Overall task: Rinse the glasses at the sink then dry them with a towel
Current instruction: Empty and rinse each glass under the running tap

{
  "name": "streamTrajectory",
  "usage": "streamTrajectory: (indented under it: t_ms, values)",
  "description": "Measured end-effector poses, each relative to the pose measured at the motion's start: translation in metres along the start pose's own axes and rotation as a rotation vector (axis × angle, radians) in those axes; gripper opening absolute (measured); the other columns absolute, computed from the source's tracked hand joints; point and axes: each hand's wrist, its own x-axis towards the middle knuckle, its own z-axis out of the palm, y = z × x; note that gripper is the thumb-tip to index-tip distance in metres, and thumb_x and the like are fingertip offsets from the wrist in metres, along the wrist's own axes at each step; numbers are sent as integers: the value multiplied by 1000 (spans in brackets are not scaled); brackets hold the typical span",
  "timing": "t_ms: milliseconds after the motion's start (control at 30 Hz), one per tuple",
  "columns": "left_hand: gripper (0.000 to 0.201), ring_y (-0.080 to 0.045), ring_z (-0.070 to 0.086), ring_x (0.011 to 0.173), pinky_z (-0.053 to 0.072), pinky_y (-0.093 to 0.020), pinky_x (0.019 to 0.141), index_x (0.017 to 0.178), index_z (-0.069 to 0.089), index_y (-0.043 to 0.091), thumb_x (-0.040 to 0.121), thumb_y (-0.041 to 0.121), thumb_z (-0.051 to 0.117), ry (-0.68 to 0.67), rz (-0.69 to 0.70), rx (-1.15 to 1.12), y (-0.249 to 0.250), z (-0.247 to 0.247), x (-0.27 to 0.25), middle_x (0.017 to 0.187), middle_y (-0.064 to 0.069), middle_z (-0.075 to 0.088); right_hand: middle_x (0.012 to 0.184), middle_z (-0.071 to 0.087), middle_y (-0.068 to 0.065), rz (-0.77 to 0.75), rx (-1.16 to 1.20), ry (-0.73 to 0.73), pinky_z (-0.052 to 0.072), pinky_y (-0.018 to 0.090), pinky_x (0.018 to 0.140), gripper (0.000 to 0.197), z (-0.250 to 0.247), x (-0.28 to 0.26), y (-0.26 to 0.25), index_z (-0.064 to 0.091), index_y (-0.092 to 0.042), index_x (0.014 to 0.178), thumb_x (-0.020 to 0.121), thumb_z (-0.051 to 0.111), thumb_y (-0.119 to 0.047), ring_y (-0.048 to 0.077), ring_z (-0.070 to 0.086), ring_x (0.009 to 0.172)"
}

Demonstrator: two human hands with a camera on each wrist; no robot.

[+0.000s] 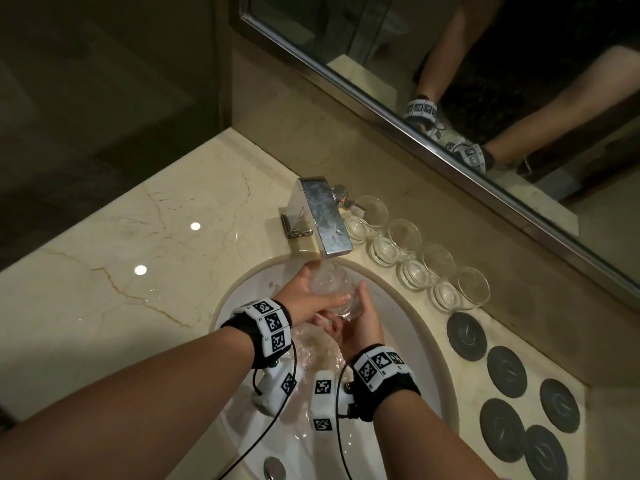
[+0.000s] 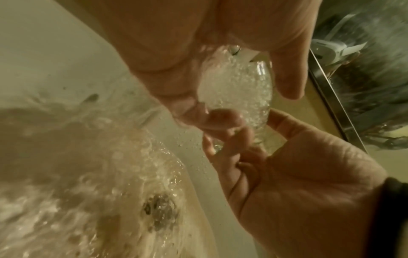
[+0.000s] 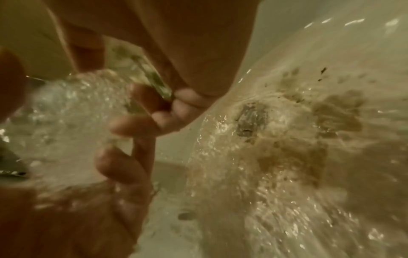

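Centre of frame: glass [image 1: 334, 289] under the faucet [image 1: 323, 216], gripped between left hand [image 1: 308, 296] at its left and right hand [image 1: 363, 323] below-right, fingers curled round it.

Glass [image 1: 334, 289] sits between both hands under the faucet [image 1: 320, 216], over the sink [image 1: 420, 336]; four glasses [image 1: 417, 252] line the worktop [image 1: 145, 237] right of the faucet.

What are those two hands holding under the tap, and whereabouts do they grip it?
A clear glass, filling with water. The left hand wraps its side; the right hand cups its base end and other side.
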Motion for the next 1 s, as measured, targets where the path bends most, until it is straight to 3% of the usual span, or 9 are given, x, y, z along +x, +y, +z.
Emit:
streamTrajectory:
  t_ms: [67,133,233,300,467,733,800,900,1000]
  values:
    - [83,-16,67,63,49,-20,48,143,31,27,77,16,80,1,-9,-2,-1,1,0,103,-13,68,72,63,11,0,53,-7,50,25,45,55,5,-3,-4,59,-5,113,82,61,-50,16,56,49]
    - [92,-20,69,74,49,-22,50,149,26,27,76,22,81,28,-27,18,-4,1,0,118,-7,63,79,60,11,-96,-70,88,49,26,49,51,7,-7,-8,60,-12,112,76,67,-48,15,50,53]
    - [93,-21,70,89,54,-24,61,151,25,24,76,39,79,33,-65,108,-8,0,-4,121,3,54,88,57,-5,-349,-373,356,56,45,81,43,5,-14,-11,53,-28,105,75,71,-51,15,58,75]
    - [84,-21,68,88,56,-27,67,148,31,19,80,38,76,14,-116,144,-15,0,-4,120,-1,55,101,57,-7,-529,-599,429,52,43,91,54,1,-17,-13,54,-30,105,63,76,-57,16,59,95]
    - [70,-18,68,82,51,-25,61,142,38,18,84,28,74,-41,-165,153,-33,8,-5,113,-3,60,110,48,-7,-728,-988,394,38,17,80,56,-6,-32,-14,56,-27,113,65,82,-41,6,51,97]
    - [39,-17,68,75,51,-27,65,118,54,16,86,30,71,-7,-160,169,-36,9,-13,99,-1,66,110,47,-7,-814,-1034,402,37,17,80,57,-3,-43,-12,55,-24,115,67,82,-38,7,50,97]
    - [43,-17,70,77,51,-26,63,120,55,17,87,39,69,27,-147,166,-36,5,-16,100,0,67,109,53,-6,-726,-886,383,44,21,83,52,0,-44,-10,52,-28,111,69,81,-39,12,55,100]
    - [52,-20,72,81,54,-26,62,129,47,23,87,47,66,92,-113,133,-34,-1,-21,110,-2,66,107,62,7,-361,-381,332,55,22,62,45,11,-44,-5,53,-17,111,77,76,-35,20,66,82]
    - [66,-21,69,79,54,-26,60,139,37,22,85,45,69,150,-82,44,-31,-7,-21,115,-3,63,111,63,23,-40,16,201,60,33,68,53,19,-43,-4,57,-4,117,82,71,-41,28,69,83]
